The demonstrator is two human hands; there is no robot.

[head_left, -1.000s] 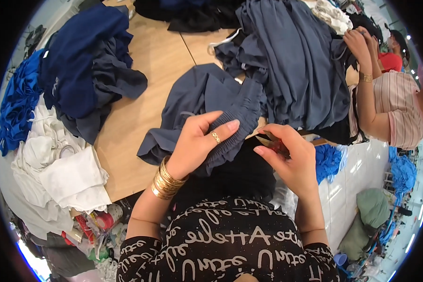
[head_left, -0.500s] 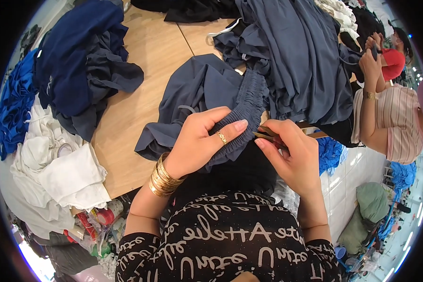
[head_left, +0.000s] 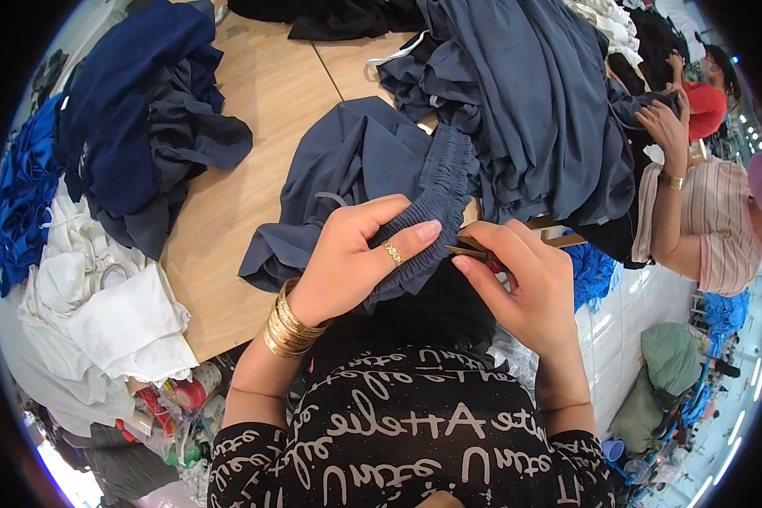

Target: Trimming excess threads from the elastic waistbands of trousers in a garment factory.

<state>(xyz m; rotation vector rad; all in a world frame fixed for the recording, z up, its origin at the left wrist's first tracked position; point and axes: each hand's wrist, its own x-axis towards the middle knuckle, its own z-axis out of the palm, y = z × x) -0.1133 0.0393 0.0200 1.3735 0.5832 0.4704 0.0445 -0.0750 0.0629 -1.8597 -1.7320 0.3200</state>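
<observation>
A slate-blue garment (head_left: pixel 339 157) with a gathered elastic waistband (head_left: pixel 447 173) lies partly on the wooden table in front of me. My left hand (head_left: pixel 347 258) is closed on the waistband, its thumb stretched along the gathers. Small metal thread snips (head_left: pixel 467 250) are held between the thumb and fingers of my right hand (head_left: pixel 533 288). Their pointed blades are close to the waistband's right edge; I cannot tell whether they touch it. Part of the snips is hidden inside my right palm.
A big heap of slate-blue garments (head_left: pixel 542 118) lies at the back right of the table (head_left: pixel 254 212). Navy (head_left: pixel 110 110), white (head_left: pixel 127 313) and bright blue clothes (head_left: pixel 27 186) are piled at left. A person in a striped top (head_left: pixel 711 216) works at right, near another in red (head_left: pixel 704 110).
The snips and my right hand have shifted very slightly left, near the waistband. My left hand keeps its grip. At right, the striped-top person's hand has changed position.
</observation>
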